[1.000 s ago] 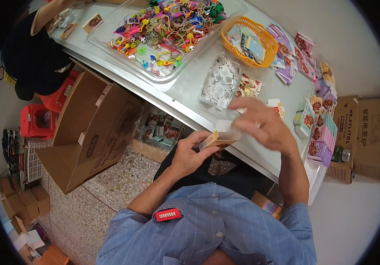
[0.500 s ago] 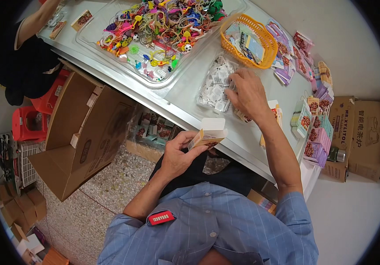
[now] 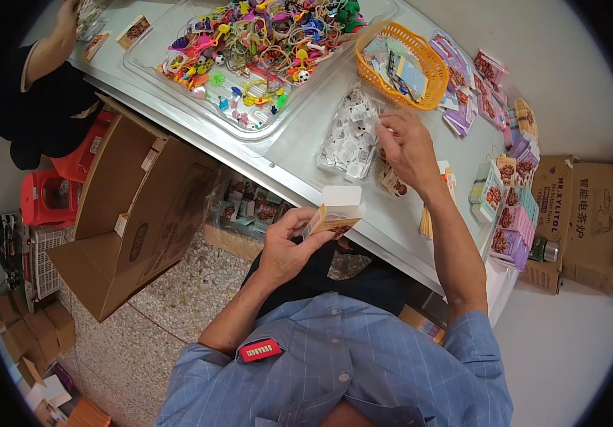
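My left hand (image 3: 283,250) holds a small printed carton (image 3: 333,218), yellow and brown, over the table's front edge. The carton's white end flaps stand open, facing away from me. At the right side of a clear plastic tray (image 3: 323,158) heaped with small white packets (image 3: 350,139) is my right hand (image 3: 411,149). Its thumb and fingers are drawn together, and whatever sits between them is too small to make out. Below that hand lies a flat printed carton (image 3: 393,182), partly covered.
A large clear bin (image 3: 151,67) of colourful small toys stands at the back left, an orange basket (image 3: 422,54) of printed cards behind the packets. Folded cartons (image 3: 513,226) line the right edge. At far left, another person's arm (image 3: 50,51) reaches over the table; a cardboard box (image 3: 153,220) stands below.
My right hand has shifted slightly right, off the white packets, and its fingers have come together. The left hand and its carton stay nearly still. The other person's arm has moved a little.
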### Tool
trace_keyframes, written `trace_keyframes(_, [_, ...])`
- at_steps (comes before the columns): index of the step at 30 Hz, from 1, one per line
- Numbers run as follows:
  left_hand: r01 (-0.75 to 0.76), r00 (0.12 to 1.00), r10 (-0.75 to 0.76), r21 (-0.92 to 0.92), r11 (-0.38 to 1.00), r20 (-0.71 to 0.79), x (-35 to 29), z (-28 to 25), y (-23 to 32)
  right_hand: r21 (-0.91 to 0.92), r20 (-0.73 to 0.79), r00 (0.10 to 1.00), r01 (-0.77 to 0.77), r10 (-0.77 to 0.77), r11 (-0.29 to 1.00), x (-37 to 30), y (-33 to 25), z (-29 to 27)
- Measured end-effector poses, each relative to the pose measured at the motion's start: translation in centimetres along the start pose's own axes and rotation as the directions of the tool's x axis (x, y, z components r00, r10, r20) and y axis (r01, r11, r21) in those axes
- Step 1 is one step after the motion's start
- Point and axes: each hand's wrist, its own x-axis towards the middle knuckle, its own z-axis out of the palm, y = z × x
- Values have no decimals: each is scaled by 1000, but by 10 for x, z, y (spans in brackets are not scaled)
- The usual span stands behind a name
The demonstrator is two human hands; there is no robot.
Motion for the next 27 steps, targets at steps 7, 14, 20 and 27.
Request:
trace_keyframes(7, [-45, 998, 41, -78, 996, -49, 9, 1, 6, 486, 176, 942, -335, 285, 807, -8, -7, -22])
trace_keyframes(14, [-56, 996, 50, -75, 996, -72, 13, 4, 10, 91, -68, 997, 47, -40, 995, -6, -6, -8])
trace_keyframes(20, [-82, 993, 72, -110, 990, -93, 10, 1, 11, 369, 183, 983, -57, -12, 928, -2, -21, -31])
trace_keyframes(27, [-73, 994, 67, -64, 995, -82, 16, -3, 23, 381, 220, 911, 248, -348, 891, -7, -61, -55])
